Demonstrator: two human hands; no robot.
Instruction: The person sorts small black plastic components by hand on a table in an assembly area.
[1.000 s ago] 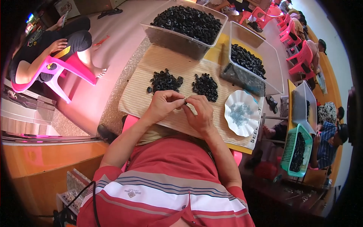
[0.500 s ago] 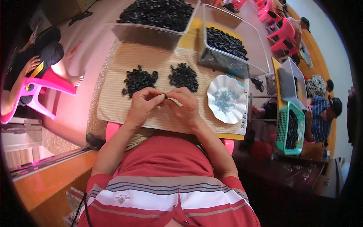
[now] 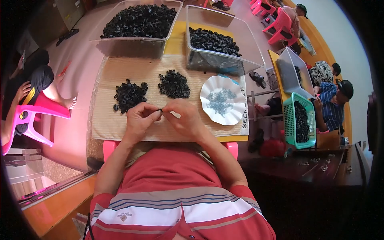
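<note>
Striped cloth (image 3: 107, 126) bears two black piles (image 3: 130, 95) and a plate (image 3: 237, 115). Just on our side of the piles, our left hand (image 3: 138, 122) pinches a small black part (image 3: 161, 111); our right hand (image 3: 185, 118) touches it, but its grip we cannot tell.

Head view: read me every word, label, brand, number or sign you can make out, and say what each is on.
Beige cloth: large dark capitals run sideways along its right edge, by the white plate; I don't copy printed wording.
Red striped shirt: tiny lettering beside a diamond emblem, too small to read.
I can make out no other text.
</note>
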